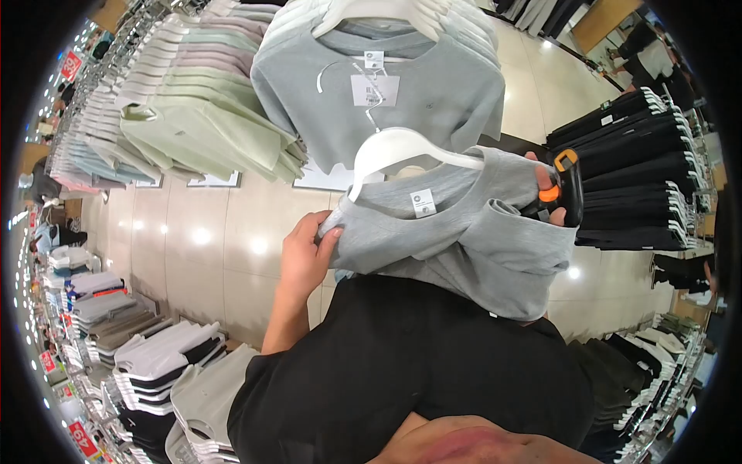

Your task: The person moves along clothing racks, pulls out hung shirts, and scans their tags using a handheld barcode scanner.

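Note:
A light grey shirt [433,240] hangs in front of my chest on a white hanger [402,147], which reaches into its neckline. My left hand [308,251] pinches the shirt's left shoulder near the hanger's end. On the other side my right hand [547,189] has its fingers wrapped round a black and orange handheld tool [570,193], beside the folded-over part of the shirt. Cloth and tool hide part of this hand. A white label [423,203] shows inside the collar. The hanger's hook overlaps a paper tag [375,90] on the grey sweatshirt [379,108] behind.
Pale green and pink tops [201,116] hang on a rack at the upper left. Black garments [630,170] on white hangers stand at the right. More shirts [166,356] hang at the lower left. Tiled floor [209,240] lies between the racks.

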